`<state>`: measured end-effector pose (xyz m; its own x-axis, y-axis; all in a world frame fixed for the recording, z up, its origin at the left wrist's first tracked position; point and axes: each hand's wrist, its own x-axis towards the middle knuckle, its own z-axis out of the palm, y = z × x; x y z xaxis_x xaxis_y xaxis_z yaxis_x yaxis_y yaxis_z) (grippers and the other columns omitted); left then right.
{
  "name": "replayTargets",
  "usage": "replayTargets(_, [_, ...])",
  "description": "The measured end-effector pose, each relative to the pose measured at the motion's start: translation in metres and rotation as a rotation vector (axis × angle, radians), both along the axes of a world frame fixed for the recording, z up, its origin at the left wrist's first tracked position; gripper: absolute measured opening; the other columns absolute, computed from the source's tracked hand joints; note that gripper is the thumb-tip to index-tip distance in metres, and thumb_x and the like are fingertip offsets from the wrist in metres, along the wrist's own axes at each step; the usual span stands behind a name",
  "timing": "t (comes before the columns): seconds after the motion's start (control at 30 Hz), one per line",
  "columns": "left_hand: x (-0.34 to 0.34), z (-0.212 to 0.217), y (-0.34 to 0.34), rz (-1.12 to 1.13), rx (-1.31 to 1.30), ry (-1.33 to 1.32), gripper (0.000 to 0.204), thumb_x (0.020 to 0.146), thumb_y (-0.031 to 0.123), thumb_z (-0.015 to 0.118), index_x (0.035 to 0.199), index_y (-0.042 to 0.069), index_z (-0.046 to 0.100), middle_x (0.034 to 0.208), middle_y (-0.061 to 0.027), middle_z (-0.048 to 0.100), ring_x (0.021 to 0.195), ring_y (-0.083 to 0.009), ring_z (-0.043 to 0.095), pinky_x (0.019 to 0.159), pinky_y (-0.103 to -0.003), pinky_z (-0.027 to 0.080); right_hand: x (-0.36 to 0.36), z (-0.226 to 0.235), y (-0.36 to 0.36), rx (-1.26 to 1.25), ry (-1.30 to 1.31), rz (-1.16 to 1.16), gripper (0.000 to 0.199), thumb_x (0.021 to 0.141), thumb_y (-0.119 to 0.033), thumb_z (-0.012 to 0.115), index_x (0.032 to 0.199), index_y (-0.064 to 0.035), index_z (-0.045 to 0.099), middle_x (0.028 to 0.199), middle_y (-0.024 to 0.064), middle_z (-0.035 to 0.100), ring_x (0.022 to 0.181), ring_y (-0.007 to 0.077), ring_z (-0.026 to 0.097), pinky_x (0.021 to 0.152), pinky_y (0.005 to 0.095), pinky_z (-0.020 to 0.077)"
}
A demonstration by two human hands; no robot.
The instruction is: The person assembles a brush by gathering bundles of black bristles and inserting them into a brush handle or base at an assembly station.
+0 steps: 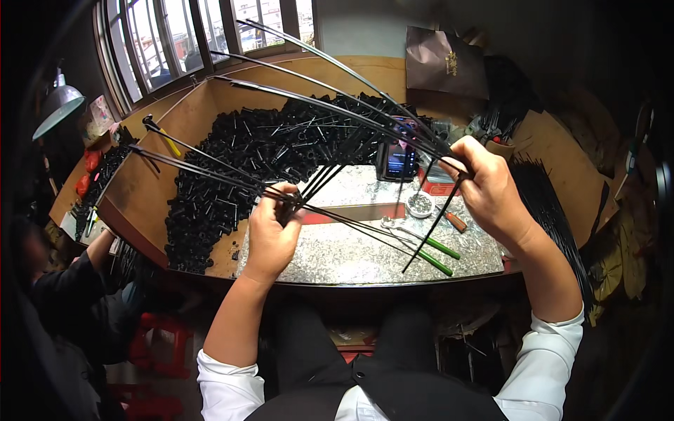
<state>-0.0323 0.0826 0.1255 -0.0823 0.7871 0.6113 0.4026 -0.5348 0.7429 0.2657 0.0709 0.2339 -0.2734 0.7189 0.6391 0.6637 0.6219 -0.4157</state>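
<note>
Speckled worktop [337, 259] | left hand [272, 235]: curled round black rods [337, 109] | right hand [484, 179]: likewise

Thin black rods [302, 97] — smooth, satin sheen; bin wall [140, 205] matt wood; worktop [330, 264] glossy — green handles [435, 264] shiny, plastic-looking.

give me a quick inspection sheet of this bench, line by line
surface: speckled light board, partly covered by tools
job's things: thin black rods, raised above the board
clutter: heaped black pieces behind and left of the board; phone, green-handled tool, orange-handled tool, round dish of small bits
grips: left grip and right grip both closed on rods
cables: nothing seen
surroundings: barred window ahead, lamp and another person at left
</note>
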Motion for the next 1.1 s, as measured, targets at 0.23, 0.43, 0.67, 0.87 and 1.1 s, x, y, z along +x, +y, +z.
replayTargets(0.23, [-0.021,0.017,0.000,0.146,0.212,0.068,0.033,0.073,-0.008,0.068,0.103,0.002,0.059,0.095,-0.0076,0.058,0.081,-0.0154,0.061,0.073,-0.027,0.049,0.015,0.014,-0.003,-0.105,-0.002,-0.029,0.018,0.087,-0.011,0.065,0.083,0.0014,0.052,0.063,0.0044,0.047,0.059,0.0086,0.039,0.053,0.0262,0.0363])
replayTargets(0.43, [-0.043,0.021,0.003,0.202,0.215,0.057,0.021,0.079,-0.004,0.067,0.099,0.002,0.062,0.092,-0.0040,0.059,0.080,-0.0105,0.056,0.071,-0.024,0.046,0.044,0.022,0.002,-0.076,0.073,-0.051,0.016,0.091,-0.008,0.058,0.081,0.0011,0.050,0.070,-0.0022,0.047,0.066,0.0041,0.040,0.059,0.0226,0.0360])
replayTargets(0.67, [-0.067,0.042,-0.006,0.025,0.121,-0.378,0.004,0.091,0.006,0.061,0.094,0.005,0.060,0.068,0.0059,0.052,0.053,-0.0009,0.043,0.046,-0.016,0.033,0.034,0.018,0.010,-0.015,-0.045,-0.147,0.019,0.090,-0.011,0.062,0.082,0.0017,0.050,0.062,0.0050,0.044,0.061,0.0078,0.039,0.055,0.0262,0.0360])
replayTargets(0.87, [-0.026,0.048,-0.005,-0.159,0.126,-0.309,0.035,0.089,0.006,0.063,0.122,0.000,0.054,0.110,-0.0083,0.060,0.095,-0.0120,0.060,0.081,-0.023,0.051,0.010,0.001,0.029,0.068,-0.111,-0.113,0.018,0.084,-0.008,0.067,0.082,0.0006,0.050,0.060,0.0130,0.051,0.053,0.0155,0.047,0.052,0.0311,0.0407])
replayTargets(1.1, [0.045,0.025,-0.004,-0.110,0.077,0.063,0.112,0.069,0.032,0.082,0.141,-0.015,0.010,0.146,-0.0322,0.019,0.138,-0.0387,0.022,0.114,-0.038,0.018,-0.056,-0.015,0.030,0.130,-0.128,0.105,0.022,0.078,-0.001,0.067,0.091,-0.0006,0.050,0.074,0.0200,0.059,0.071,0.0394,0.059,0.062,0.0410,0.0461])
